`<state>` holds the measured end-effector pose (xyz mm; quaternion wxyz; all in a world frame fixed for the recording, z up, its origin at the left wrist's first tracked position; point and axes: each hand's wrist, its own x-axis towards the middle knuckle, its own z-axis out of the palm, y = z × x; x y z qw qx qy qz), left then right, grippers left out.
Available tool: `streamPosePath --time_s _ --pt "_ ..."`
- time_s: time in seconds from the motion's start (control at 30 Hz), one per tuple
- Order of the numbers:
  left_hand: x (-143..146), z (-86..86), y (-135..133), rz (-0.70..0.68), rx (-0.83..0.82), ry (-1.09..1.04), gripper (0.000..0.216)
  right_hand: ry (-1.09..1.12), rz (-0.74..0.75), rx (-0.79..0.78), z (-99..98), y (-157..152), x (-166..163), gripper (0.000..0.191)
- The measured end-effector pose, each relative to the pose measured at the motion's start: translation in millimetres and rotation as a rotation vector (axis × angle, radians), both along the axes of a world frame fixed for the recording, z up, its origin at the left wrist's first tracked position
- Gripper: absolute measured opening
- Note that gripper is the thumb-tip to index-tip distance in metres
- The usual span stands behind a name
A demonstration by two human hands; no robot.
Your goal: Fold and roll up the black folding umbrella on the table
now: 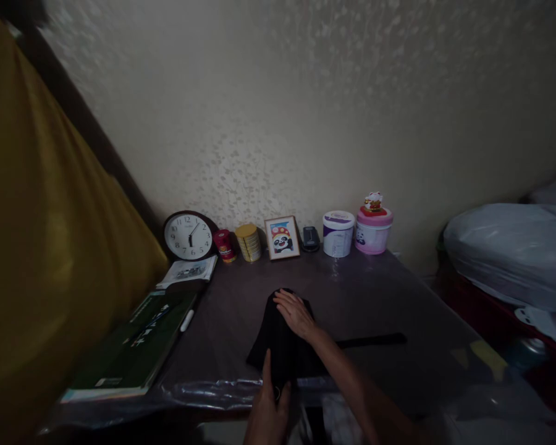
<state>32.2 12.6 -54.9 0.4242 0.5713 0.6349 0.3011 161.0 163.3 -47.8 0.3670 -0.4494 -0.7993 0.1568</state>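
Note:
A black cloth item point(278, 327) with a long narrow strap point(375, 340) lies on the table near its front edge; its exact kind is too dark to tell. My right hand point(296, 315) rests flat on the far part of the cloth, fingers stretched out. At the near edge, my left hand point(269, 411) has the cloth between its index finger and thumb, with the index finger extended along it. A small gold-coloured ring shape shows between them. The other fingers of my left hand are hidden.
Along the wall stand a clock point(188, 236), a red can point(225, 246), a yellow-lidded tin point(248, 242), a framed panda picture point(282, 238), a purple-white tub point(338, 235) and a pink tub point(373, 235) topped by a figurine. A green book point(139, 340) lies left, beside a yellow curtain point(50, 216).

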Motion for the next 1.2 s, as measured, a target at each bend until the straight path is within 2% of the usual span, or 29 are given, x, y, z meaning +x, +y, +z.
streamPosePath --time_s 0.2,0.3,0.4,0.5,0.63,0.73,0.83,0.97,1.07,1.2 --pt "4 12.3 -3 0.043 -0.020 0.034 0.068 0.035 -0.184 -0.109 1.7 43 12 0.035" --pt "3 9.5 -2 0.022 -0.031 0.020 0.070 0.059 -0.254 -0.104 5.6 43 19 0.039" --pt "1 3.1 0 -0.017 -0.029 -0.027 0.070 0.046 -0.220 -0.095 7.6 13 11 0.037" --pt "-2 -2.9 0 -0.029 0.005 -0.066 0.067 0.009 -0.067 -0.029 8.2 -41 -7 0.035" --pt "-5 -7.2 -1 -0.044 0.067 -0.098 0.068 0.039 0.075 -0.058 8.4 -111 -21 0.032" --pt "-6 -6.2 -1 -0.024 0.030 -0.109 0.068 0.159 0.066 -0.091 4.7 -130 -15 0.031" --pt "-4 -1.4 -2 -0.017 0.010 -0.116 0.067 0.338 -0.112 -0.134 -2.5 -111 -2 0.032" --pt "0 7.9 -3 -0.016 0.028 -0.065 0.068 0.451 -0.323 -0.299 -12.5 -61 10 0.042" --pt "5 14.5 -5 -0.033 -0.026 0.069 0.069 0.482 -0.380 -0.391 -20.7 -33 4 0.049" --pt "10 18.6 -5 -0.054 -0.074 0.209 0.067 0.468 -0.419 -0.363 -29.8 -15 -10 0.055"
